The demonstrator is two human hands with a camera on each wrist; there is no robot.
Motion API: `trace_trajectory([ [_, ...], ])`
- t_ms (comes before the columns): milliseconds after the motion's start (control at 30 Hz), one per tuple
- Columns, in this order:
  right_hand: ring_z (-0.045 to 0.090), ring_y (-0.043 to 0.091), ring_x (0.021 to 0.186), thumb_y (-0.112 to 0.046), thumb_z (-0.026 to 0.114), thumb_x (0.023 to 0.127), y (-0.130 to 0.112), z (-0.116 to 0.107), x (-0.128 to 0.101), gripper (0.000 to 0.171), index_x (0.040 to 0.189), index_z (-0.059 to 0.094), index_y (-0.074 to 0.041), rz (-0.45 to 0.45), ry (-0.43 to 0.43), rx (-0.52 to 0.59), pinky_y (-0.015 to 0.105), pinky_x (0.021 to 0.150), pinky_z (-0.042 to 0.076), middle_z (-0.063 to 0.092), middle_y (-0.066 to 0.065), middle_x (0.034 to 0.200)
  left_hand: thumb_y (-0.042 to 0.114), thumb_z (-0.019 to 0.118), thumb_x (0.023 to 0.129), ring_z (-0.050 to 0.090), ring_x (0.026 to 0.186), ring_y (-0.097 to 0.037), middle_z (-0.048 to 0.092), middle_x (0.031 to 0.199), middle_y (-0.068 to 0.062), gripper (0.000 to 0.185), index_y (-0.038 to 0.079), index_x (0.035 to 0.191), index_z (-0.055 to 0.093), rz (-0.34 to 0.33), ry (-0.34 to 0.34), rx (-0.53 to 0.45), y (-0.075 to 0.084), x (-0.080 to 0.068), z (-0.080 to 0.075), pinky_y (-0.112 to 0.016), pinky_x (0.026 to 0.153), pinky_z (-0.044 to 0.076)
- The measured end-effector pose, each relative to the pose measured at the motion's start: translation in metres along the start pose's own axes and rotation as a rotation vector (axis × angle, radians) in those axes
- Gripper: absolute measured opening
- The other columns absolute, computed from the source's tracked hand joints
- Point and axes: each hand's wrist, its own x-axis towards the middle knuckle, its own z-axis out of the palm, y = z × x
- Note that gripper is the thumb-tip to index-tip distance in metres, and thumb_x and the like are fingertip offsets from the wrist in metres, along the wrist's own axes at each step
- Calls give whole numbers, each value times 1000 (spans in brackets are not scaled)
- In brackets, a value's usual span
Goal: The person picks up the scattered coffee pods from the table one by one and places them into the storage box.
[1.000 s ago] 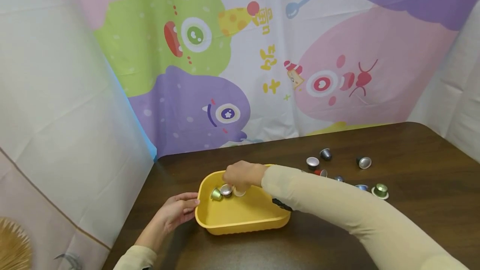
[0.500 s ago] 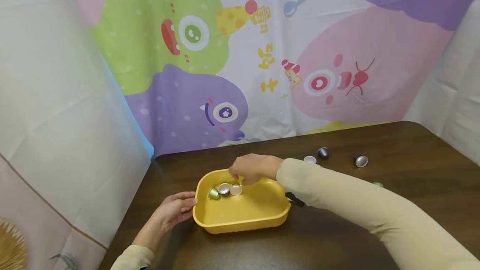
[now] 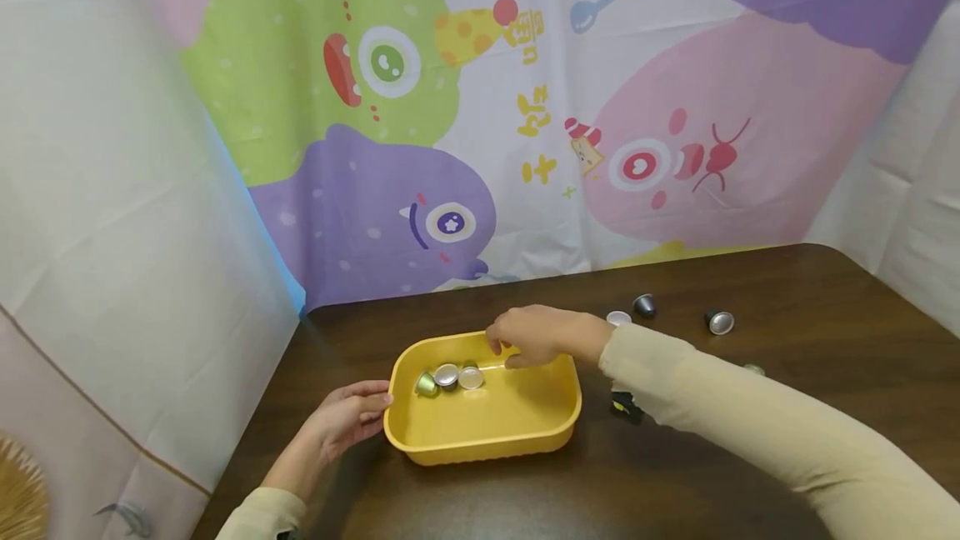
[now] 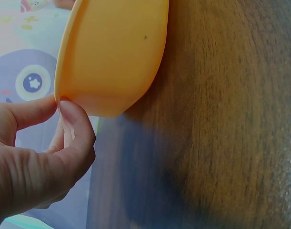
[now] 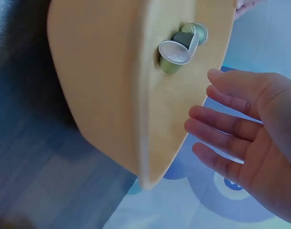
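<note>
The yellow tray [image 3: 487,440] looks like moulded plastic, smooth and nearly matt, with only a soft sheen along its rolled rim; its outer wall shows one tiny dark speck in the left wrist view. The capsules [image 3: 448,377] inside it are thin metal, their foil faces bright and mirror-like, their olive-green bodies satiny. The loose capsules [image 3: 720,322] further off have the same shiny metallic finish. The desk [image 3: 787,290] is dark brown wood or wood veneer, with visible grain and a low gloss. The backdrop [image 3: 525,107] is printed cloth or thin sheet, matt and creased with fold lines.
</note>
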Motion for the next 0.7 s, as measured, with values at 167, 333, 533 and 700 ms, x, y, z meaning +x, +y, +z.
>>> trace_trajectory([
  [167,60,16,92,-21,69,87,4,7,-16,20,104,64,-12,-25,91,42,32,82,52,66,5,103,9,61,92,62,82,-10,68,93,1,47,-8,133,45,4,-5,5,-1,0,0,-23,75,54],
  [333,63,17,95,-21,69,87,6,15,-29,21,105,64,-11,-41,194,27,34,85,53,66,6,103,9,60,92,62,81,-9,68,91,2,46,-8,132,45,0,-5,14,0,1,-2,-23,74,54],
  [533,63,18,91,-21,69,87,11,23,-43,19,103,64,-12,-53,294,-32,35,82,53,66,6,100,10,61,92,63,81,-9,68,92,2,47,-8,133,45,-4,-6,24,0,1,-2,-24,75,55],
  [700,62,18,89,-23,70,87,17,32,-58,21,103,64,-12,-49,391,-94,36,81,53,66,4,99,10,60,93,63,82,-9,68,93,2,47,-8,133,44,-4,-20,23,0,2,-2,-23,75,55],
])
